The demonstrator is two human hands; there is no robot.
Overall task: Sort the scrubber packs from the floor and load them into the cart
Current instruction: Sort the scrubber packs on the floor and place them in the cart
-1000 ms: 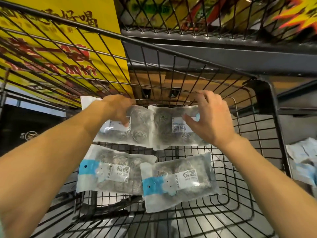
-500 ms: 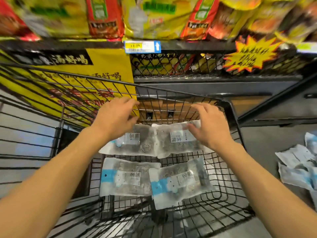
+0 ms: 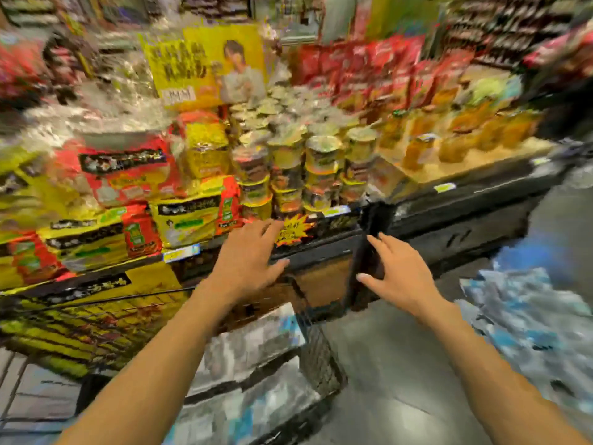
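Observation:
The view is blurred by motion. My left hand (image 3: 248, 256) and my right hand (image 3: 399, 276) are raised in front of me with fingers spread, and both hold nothing. Below them, at the lower left, is the black wire cart (image 3: 321, 354) with scrubber packs (image 3: 253, 342) lying in it, seen as pale blue-and-grey smears. More scrubber packs (image 3: 526, 319) lie in a heap on the grey floor at the right.
A low shelf of yellow and red noodle bags (image 3: 179, 220) and stacked cups (image 3: 308, 168) runs straight ahead, with a black base (image 3: 449, 226). Grey floor (image 3: 391, 364) lies between the cart and the heap of packs.
Both hands have let go of the packs in the cart and lifted out of it. The camera has swung up and to the right, away from the cart's inside.

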